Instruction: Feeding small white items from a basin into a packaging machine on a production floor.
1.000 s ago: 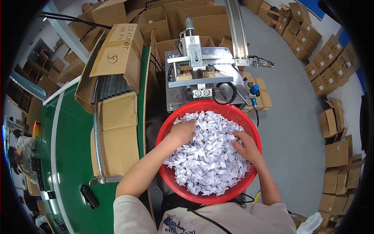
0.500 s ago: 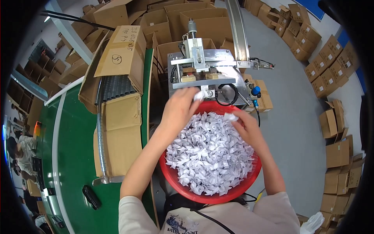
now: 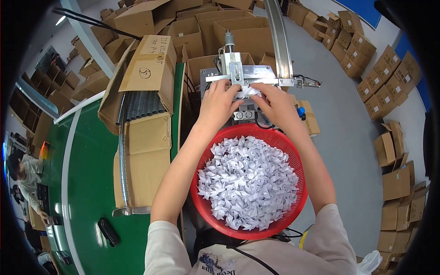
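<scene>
Both hands are at the small metal bench machine [image 3: 235, 68]. My left hand [image 3: 219, 103] is closed, its fingertips at the machine's crossbar; whatever it grips is hidden behind the fingers. Across from it, my right hand [image 3: 277, 105] pinches a white pinwheel-shaped piece [image 3: 251, 92] between thumb and fingers, close to the left fingertips. Below my hands, between my forearms, sits a red plastic basket [image 3: 300, 201]. A heap of similar white pinwheel-shaped pieces [image 3: 247, 183] fills it.
Left of me is a green table [image 3: 91, 183] bearing an open carton [image 3: 146, 68] of dark tubes, a curved metal strip [image 3: 123, 169] and a black case [image 3: 108, 232]. Cardboard boxes [image 3: 240, 34] stand behind the machine, and stacked cartons [image 3: 385, 78] line the right wall. A person [image 3: 30, 176] sits far left.
Both hands have moved forward from the basket's far rim to the machine, coming closer together. The white piece in my right hand went with it. The view has shifted slightly.
</scene>
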`<state>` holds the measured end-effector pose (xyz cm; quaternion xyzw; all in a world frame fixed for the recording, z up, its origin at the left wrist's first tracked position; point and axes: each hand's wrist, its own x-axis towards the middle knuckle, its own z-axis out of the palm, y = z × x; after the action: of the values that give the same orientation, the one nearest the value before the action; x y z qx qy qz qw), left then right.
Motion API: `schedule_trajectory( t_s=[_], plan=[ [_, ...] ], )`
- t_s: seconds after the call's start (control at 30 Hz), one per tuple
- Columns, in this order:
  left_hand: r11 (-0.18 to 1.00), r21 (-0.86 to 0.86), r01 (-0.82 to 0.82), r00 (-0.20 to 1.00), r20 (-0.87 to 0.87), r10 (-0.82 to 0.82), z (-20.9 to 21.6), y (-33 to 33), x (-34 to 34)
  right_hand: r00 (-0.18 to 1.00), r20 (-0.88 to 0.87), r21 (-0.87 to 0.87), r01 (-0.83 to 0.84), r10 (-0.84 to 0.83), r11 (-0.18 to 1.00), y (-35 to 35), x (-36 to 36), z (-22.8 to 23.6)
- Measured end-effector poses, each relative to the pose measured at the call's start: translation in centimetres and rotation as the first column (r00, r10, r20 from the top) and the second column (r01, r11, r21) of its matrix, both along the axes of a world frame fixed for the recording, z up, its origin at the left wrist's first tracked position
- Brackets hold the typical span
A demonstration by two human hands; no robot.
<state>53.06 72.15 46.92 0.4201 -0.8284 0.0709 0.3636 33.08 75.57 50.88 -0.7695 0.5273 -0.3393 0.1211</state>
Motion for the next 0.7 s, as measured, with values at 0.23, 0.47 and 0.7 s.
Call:
schedule_trajectory(
  t_s=[0.23,0.47,0.7],
  plan=[
    [0.991,-0.131,-0.013,0.992,-0.128,-0.004,-1.8,4.5,1.6,0.984,-0.171,-0.14,0.021,-0.045,0.99,-1.6,1.9,-2.0],
    [0.965,0.147,0.216,0.975,0.017,-0.221,-6.8,6.4,0.4,0.993,-0.068,0.009,0.097,-0.096,0.995,0.1,1.2,-1.3],
    [0.87,0.493,0.034,0.951,0.251,-0.179,-9.9,8.0,-0.3,0.984,0.142,0.314,-0.15,0.11,0.937,7.4,-2.8,-6.3]
  ],
)
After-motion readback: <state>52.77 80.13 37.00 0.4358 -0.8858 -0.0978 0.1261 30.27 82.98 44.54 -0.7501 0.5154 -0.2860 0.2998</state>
